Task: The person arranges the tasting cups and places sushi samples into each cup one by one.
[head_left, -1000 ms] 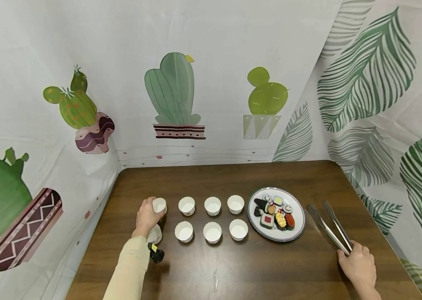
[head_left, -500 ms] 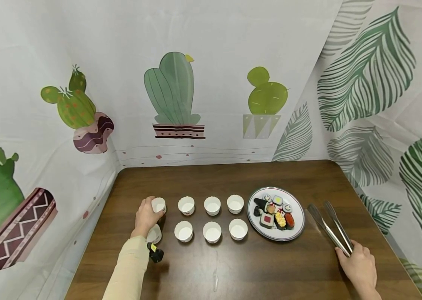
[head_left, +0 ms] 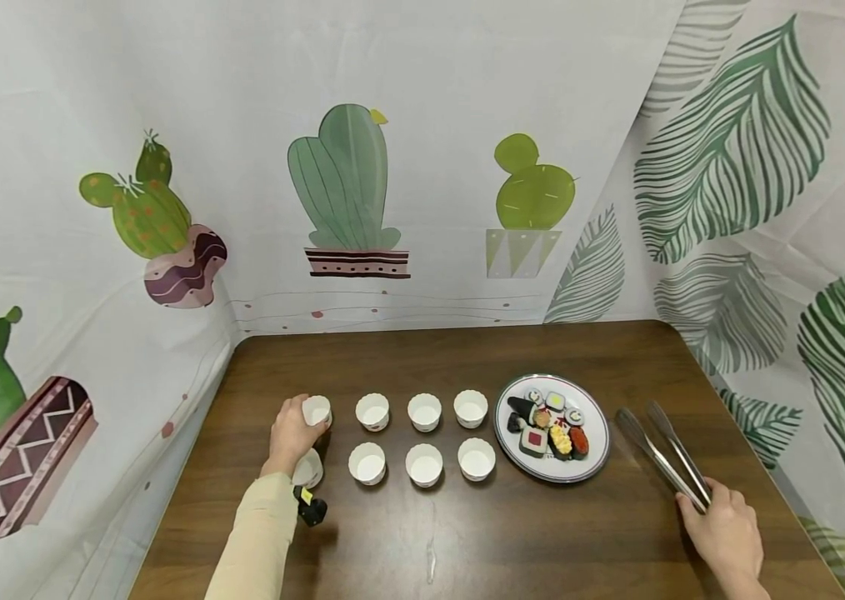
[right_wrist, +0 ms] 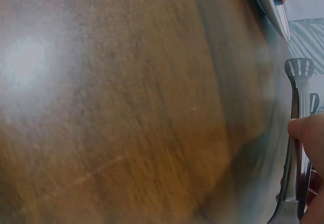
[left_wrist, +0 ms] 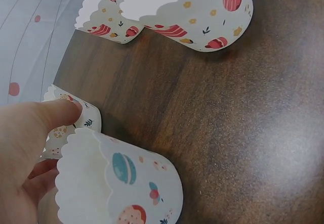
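Notably, the right wrist view alone shows the tongs [right_wrist: 293, 161] slotted.

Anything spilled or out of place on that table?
Only a pale streak on the table, nearer than the cups, breaking the brown surface; mark or reflection, I can't tell. The sushi is on its plate.

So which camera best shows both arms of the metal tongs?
The head view: both arms of the tongs are visible, from the right hand to their tips. The right wrist view is closer, but much of one arm is hidden; the left wrist view shows none.
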A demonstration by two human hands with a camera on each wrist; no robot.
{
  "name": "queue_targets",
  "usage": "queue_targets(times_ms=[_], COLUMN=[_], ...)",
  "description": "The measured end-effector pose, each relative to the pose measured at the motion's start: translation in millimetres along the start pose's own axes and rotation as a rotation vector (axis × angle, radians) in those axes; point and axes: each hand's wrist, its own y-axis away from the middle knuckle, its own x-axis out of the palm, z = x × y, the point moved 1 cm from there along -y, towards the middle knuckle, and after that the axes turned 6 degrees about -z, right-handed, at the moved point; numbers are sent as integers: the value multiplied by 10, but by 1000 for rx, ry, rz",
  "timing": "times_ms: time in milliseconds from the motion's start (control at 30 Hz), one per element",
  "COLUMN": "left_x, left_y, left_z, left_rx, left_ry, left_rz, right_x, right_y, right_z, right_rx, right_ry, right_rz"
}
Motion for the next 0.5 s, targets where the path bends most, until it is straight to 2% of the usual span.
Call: queue_targets(times_ms=[133, 333, 400, 500], left_x=[-7, -20, -15, -7], left_y=[-3, 6, 6, 8], left_z=[4, -8, -7, 0], left_rx=[5, 11, 12, 11], left_ry=[2, 12, 17, 23], left_rz=[2, -6, -7, -8], right_x=[-46, -103, -122, -151], right_y=[-25, -95, -117, -141], right_z=[41, 112, 134, 170], right_rx=[-65, -262, -303, -319], right_ry=[-18, -90, -102, -108], right_rz=[-49, -163, -175, -162])
